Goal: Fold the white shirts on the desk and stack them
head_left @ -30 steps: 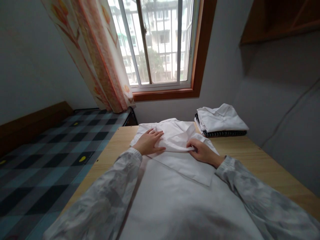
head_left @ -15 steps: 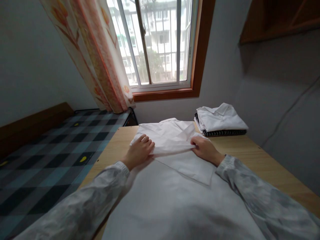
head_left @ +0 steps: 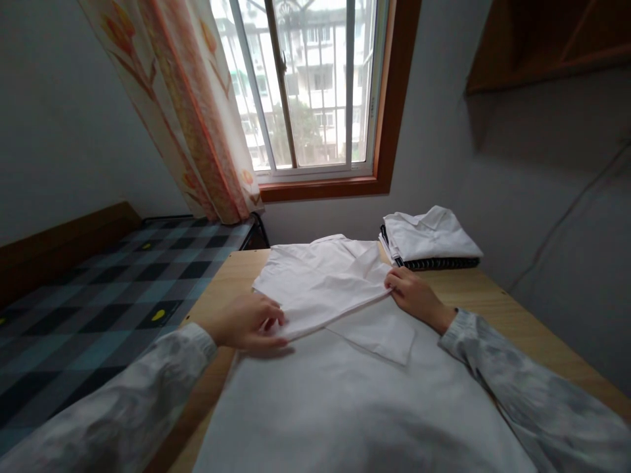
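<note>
A white shirt [head_left: 330, 387] lies spread on a wooden table, its collar end toward the window and its lower part toward me. One part, perhaps a sleeve, is folded across it, with a slanting edge between my hands. My right hand [head_left: 417, 295] pinches the right end of that fold, fingers closed on the cloth. At the left end my left hand [head_left: 251, 322] rests against the fabric, thumb stretched out and apart from the slightly curled fingers. A pointed white flap shows below the fold, near my right hand.
A stack of folded clothes [head_left: 431, 236], white on top with dark striped cloth beneath, sits at the table's back right. The wooden table [head_left: 493, 315] borders a bed with a checked cover [head_left: 113, 295] on the left. Behind are a curtain [head_left: 192, 131] and a window [head_left: 315, 92].
My left hand has moved left and toward me, its fingers loosening from the cloth. The fold's left side now lies lower. My right hand has shifted slightly right, still pinching the shirt.
</note>
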Tool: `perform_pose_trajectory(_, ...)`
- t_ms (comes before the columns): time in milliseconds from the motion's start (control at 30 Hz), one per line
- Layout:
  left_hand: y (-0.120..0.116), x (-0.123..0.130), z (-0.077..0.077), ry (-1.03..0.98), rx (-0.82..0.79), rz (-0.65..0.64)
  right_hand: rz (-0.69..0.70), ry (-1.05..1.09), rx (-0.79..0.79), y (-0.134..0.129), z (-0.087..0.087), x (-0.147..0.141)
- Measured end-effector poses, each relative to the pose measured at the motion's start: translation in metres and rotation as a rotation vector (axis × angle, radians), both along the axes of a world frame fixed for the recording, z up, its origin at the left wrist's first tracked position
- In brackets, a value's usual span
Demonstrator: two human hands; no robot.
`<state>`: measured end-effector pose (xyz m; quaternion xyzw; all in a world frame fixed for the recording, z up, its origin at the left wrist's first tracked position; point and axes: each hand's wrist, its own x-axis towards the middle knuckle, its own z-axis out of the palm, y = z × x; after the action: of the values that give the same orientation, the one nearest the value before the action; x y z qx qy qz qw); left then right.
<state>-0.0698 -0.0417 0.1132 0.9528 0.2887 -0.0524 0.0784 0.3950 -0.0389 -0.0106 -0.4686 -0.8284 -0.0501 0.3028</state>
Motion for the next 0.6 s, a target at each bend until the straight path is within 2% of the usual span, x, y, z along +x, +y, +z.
perform_pose_trajectory(67, 0.014, 0.014, 0.009, -0.071, -0.038, 0.116, 0.009, 0.038, -0.017, 0.002, -0.002, 0.0)
perform_pose_trajectory(133, 0.036, 0.035, 0.005, -0.17, -0.014, 0.23, 0.021, 0.07, -0.044, 0.004, -0.004, 0.0)
perform_pose_trajectory(233, 0.076, 0.079, -0.018, -0.356, -0.013, 0.371, 0.033, 0.084, -0.066, 0.004, -0.005, 0.001)
perform_pose_trajectory(333, 0.114, 0.135, -0.042, -0.479, -0.097, 0.419, 0.015, 0.082, -0.055, 0.004, -0.004, -0.001)
perform_pose_trajectory(400, 0.134, 0.173, -0.052, -0.55, -0.141, 0.463, 0.007, 0.082, -0.051, 0.004, -0.003, -0.002)
perform_pose_trajectory(500, 0.159, 0.225, -0.059, -0.518, -0.242, 0.511, 0.001, 0.099, -0.046, 0.003, -0.003, -0.005)
perform_pose_trajectory(600, 0.183, 0.262, -0.067, -0.454, -0.376, 0.565, 0.003, 0.129, -0.04, 0.002, -0.003, -0.005)
